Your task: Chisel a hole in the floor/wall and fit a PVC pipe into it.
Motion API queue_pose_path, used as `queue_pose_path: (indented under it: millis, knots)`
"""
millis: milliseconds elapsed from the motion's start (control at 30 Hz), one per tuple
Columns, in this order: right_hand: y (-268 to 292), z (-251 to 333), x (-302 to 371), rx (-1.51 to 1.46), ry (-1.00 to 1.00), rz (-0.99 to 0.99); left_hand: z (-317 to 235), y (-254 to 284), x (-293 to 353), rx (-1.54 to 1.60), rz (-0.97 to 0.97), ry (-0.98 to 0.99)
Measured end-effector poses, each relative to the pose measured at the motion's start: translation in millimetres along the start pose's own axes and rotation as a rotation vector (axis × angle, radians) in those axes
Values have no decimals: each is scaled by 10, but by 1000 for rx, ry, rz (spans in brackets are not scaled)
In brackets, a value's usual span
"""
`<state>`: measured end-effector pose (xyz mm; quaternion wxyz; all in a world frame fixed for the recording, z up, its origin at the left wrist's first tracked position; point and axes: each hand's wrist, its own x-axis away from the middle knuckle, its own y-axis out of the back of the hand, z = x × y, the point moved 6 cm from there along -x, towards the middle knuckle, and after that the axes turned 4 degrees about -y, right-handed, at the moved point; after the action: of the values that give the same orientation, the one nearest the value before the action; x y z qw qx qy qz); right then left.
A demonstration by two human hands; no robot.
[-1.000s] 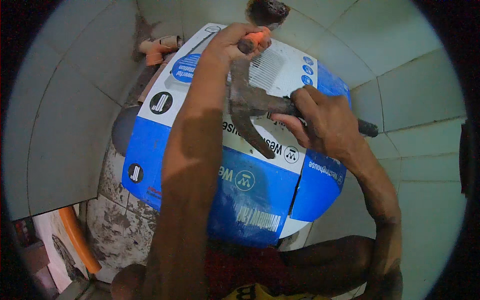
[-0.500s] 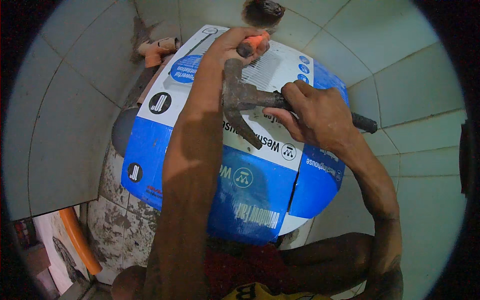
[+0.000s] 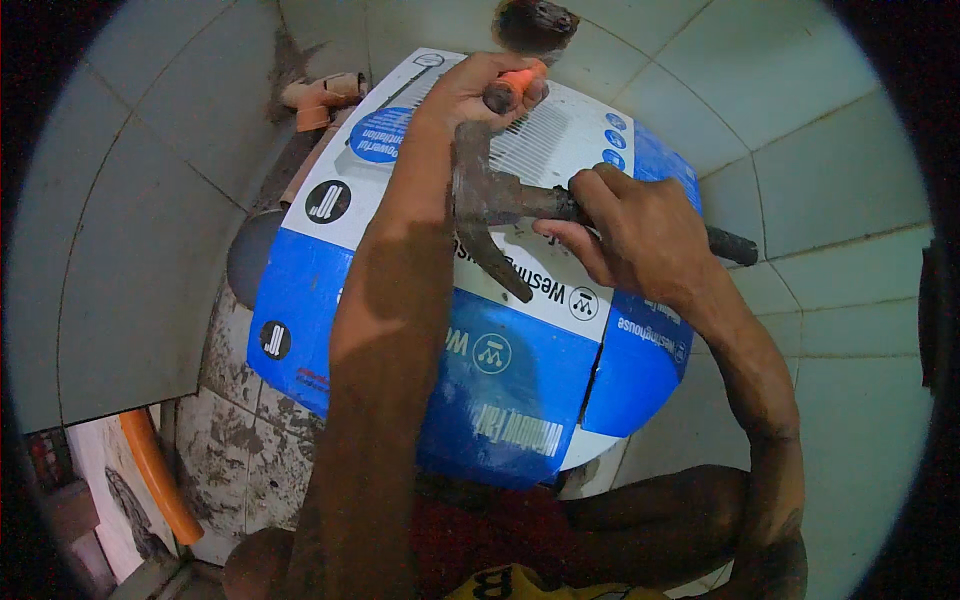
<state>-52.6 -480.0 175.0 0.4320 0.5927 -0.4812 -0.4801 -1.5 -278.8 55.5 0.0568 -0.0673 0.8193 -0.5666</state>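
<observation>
My left hand [image 3: 478, 88] is wrapped round an orange-gripped chisel [image 3: 512, 88], its dark round butt facing me and its far end hidden by the hand. Just beyond it is a rough dark hole [image 3: 535, 24] in the tiled wall. My right hand [image 3: 640, 225] is closed on the black handle of a claw hammer [image 3: 490, 200]. The hammer's head is beside my left wrist, below the chisel's butt and apart from it, with the curved claw pointing toward me. Beneath both hands lies a blue and white cardboard fan box [image 3: 500, 370].
Orange pipe fittings [image 3: 322, 100] stick out of the wall at the far left. A round grey shape [image 3: 255, 260] shows beside the box. Tiled walls [image 3: 830, 180] close in on both sides. At lower left are dirty floor tiles [image 3: 222, 440] and an orange pipe [image 3: 158, 480].
The whole view has shifted slightly, so things appear a little further right. Both hands keep their grips, and the hammer stays in nearly the same place relative to the chisel.
</observation>
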Motion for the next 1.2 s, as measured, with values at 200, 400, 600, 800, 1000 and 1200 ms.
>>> queue_pose_path:
  millis: [200, 400, 600, 800, 1000, 1200]
  knots:
    - [-138, -148, 27, -6, 31, -26, 90, -152, 102, 45, -122, -148]
    - [-96, 75, -55, 30, 9, -65, -58, 6, 234, 81, -182, -220]
    - [-122, -183, -204, 112, -79, -71, -61, -33, 97, 113, -129, -254]
    - [24, 247, -37, -38, 70, -83, -175, 153, 103, -228, 27, -348]
    - [100, 17, 32, 45, -25, -99, -99, 112, 123, 182, -73, -144]
    - [82, 232, -98, 55, -20, -62, -105, 18, 314, 155, -115, -140]
